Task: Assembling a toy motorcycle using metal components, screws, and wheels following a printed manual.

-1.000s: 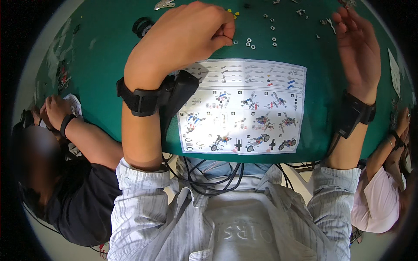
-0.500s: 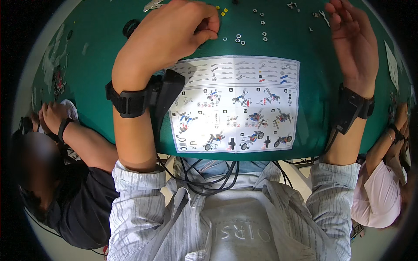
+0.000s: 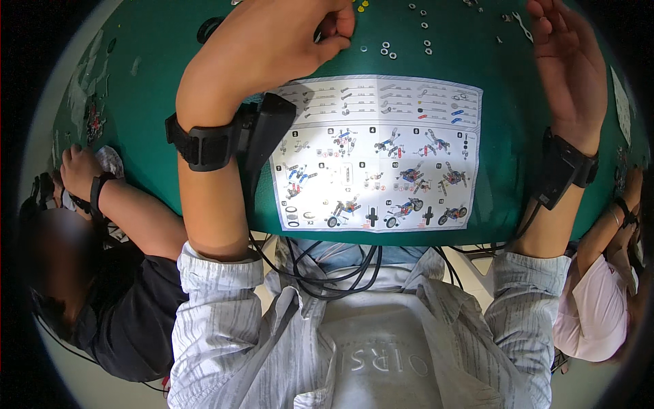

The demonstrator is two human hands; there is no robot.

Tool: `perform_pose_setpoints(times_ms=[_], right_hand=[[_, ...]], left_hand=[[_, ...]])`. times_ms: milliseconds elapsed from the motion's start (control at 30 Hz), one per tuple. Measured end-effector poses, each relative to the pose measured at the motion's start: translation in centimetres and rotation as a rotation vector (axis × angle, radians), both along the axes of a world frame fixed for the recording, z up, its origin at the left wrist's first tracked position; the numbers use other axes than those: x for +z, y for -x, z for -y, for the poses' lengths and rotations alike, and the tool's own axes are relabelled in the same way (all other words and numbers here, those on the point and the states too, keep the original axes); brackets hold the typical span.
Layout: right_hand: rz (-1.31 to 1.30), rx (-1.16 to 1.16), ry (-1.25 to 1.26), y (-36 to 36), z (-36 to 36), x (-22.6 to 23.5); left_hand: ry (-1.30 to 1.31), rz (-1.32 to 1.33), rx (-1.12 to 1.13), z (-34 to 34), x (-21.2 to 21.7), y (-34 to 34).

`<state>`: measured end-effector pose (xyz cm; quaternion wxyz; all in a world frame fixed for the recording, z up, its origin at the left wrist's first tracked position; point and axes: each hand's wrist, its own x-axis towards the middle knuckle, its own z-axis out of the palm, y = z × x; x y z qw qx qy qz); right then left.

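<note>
My left hand [image 3: 272, 44] reaches over the green table, its fingers curled and its thumb drawn in close to them. Whatever sits between those fingertips is hidden. Just right of the thumb lies a small pale ring [image 3: 364, 49], and past it a cluster of silver nuts [image 3: 385, 52]. Small yellow pieces [image 3: 363, 6] are beyond the fingertips. On the right, my right hand [image 3: 567, 65] rests with the palm turned up and the fingers loosely bent, nothing in it. A small silver wrench [image 3: 523, 27] lies beside its fingers.
A printed instruction sheet [image 3: 378, 153] with assembly drawings lies near the table's front edge. A black rubber ring [image 3: 208, 29] is partly behind my left forearm. More nuts [image 3: 428, 46] form a column farther right. People sit on both sides; black cables [image 3: 334, 279] hang below the edge.
The view has shifted slightly, so the sheet and nuts appear a little higher and farther right. My left hand keeps its curled pose beside the ring; my right hand stays palm up.
</note>
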<state>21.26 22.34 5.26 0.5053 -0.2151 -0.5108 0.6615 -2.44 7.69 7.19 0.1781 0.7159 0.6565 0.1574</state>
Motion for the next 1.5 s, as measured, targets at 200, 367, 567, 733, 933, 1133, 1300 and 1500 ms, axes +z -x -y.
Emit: perform_pose_setpoints(times_ms=[200,367,567,733,933,1133,1300,1500], right_hand=[[0.009,-0.009,0.025,0.1,0.1,0.2],[-0.01,0.271,0.191,-3.8,-5.4,-1.6],[0.012,0.186,0.197,-3.5,-4.6,-1.4],[-0.029,0.217,0.204,-2.5,-3.1,-0.5],[0.033,0.071,0.174,-0.7,-1.2,0.4],[0.021,0.138,0.17,-0.8,-1.6,0.1],[0.021,0.11,0.186,-1.0,-1.4,0.0],[0.006,0.169,0.214,-0.7,-1.0,0.5]], left_hand=[[0.04,-0.008,0.059,-0.1,0.0,0.1],[-0.133,-0.074,-0.046,0.0,-2.1,1.3],[-0.069,-0.052,0.006,0.4,-1.8,1.3],[-0.084,-0.037,-0.061,-0.1,-2.0,0.1],[-0.068,-0.063,-0.088,-0.6,-2.5,-0.3],[-0.103,-0.071,-0.068,-0.3,-2.4,-0.8],[-0.095,-0.1,-0.053,-0.5,-2.5,-1.3],[-0.136,-0.185,-0.056,-0.2,-2.5,-1.3]])
